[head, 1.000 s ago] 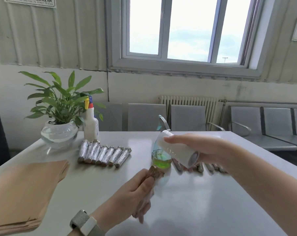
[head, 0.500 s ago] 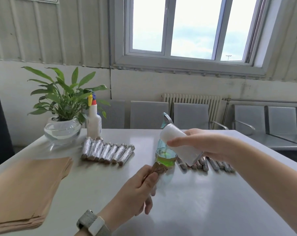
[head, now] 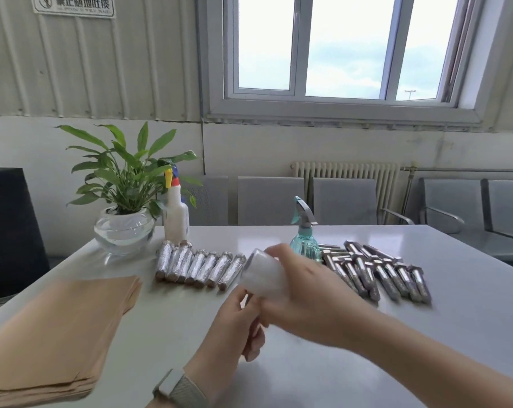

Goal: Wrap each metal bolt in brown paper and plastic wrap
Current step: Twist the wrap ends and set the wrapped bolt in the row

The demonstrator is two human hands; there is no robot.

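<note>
Wrapping one bolt in film, both hands above the desk (head: 323,372).
I keep the right hand (head: 305,293) clamped on the roll (head: 261,275), pulling film tight; left hand (head: 234,322) fingers curl, bolt hidden.

White table (head: 367,363); paper stack (head: 58,328); wrapped bolts (head: 199,265); bare bolts (head: 378,269); bottles.

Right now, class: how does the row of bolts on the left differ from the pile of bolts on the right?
The left row is covered in shiny wrap; the right pile is bare metal. The left row lies neat, side by side; the right pile overlaps loosely and holds more bolts. Both rest on the white table.
</note>
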